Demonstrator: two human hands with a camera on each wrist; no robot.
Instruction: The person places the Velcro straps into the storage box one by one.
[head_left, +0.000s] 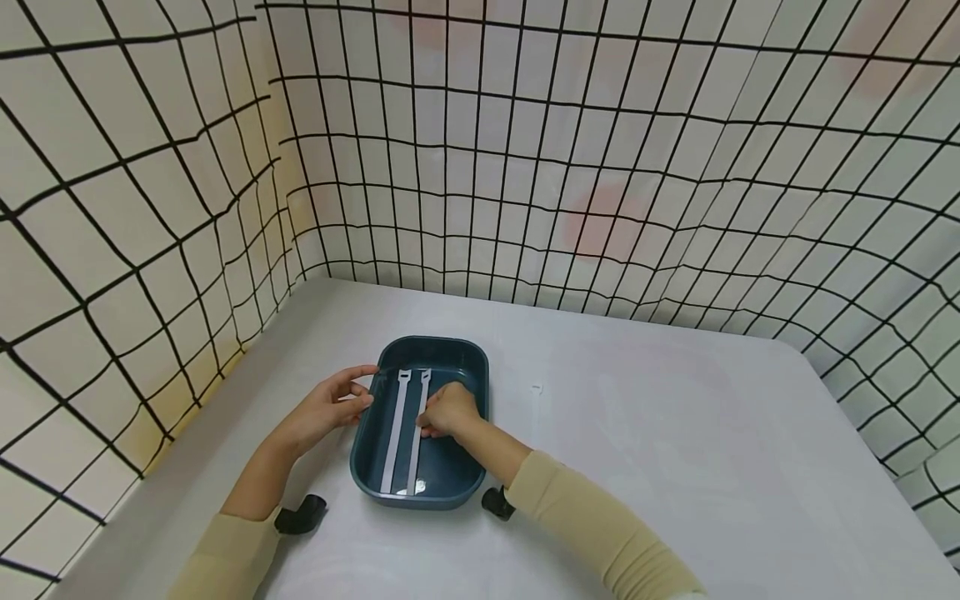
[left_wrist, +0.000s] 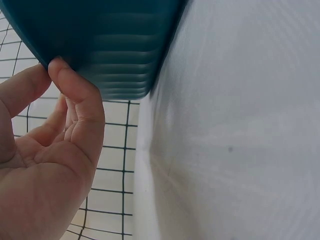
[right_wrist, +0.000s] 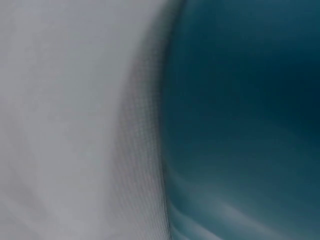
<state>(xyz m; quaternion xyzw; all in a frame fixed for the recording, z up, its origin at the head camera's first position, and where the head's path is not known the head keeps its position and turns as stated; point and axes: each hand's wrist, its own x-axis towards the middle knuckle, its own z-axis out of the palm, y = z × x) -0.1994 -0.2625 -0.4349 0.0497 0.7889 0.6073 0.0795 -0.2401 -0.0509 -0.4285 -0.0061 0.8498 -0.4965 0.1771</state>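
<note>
A dark teal rectangular tray (head_left: 420,502) with rounded corners sits on the white table. Two long white straps (head_left: 396,433), each with a slotted head at the far end, lie lengthwise and side by side in it. My right hand (head_left: 450,410) reaches over the tray's right side and pinches the right-hand strap (head_left: 414,467) about midway along. At the left rim, my left hand (head_left: 330,408) holds the tray's edge between its fingertips, as the left wrist view shows close up. In the right wrist view only the tray's outer wall (right_wrist: 240,125) shows; the hand is hidden.
Another white strap (head_left: 537,388) lies on the table right of the tray, faint against the white surface. A black wire grid (head_left: 480,146) encloses the table's back and sides. Black wrist-worn devices (head_left: 302,515) sit under both forearms, close to the tray's near corners.
</note>
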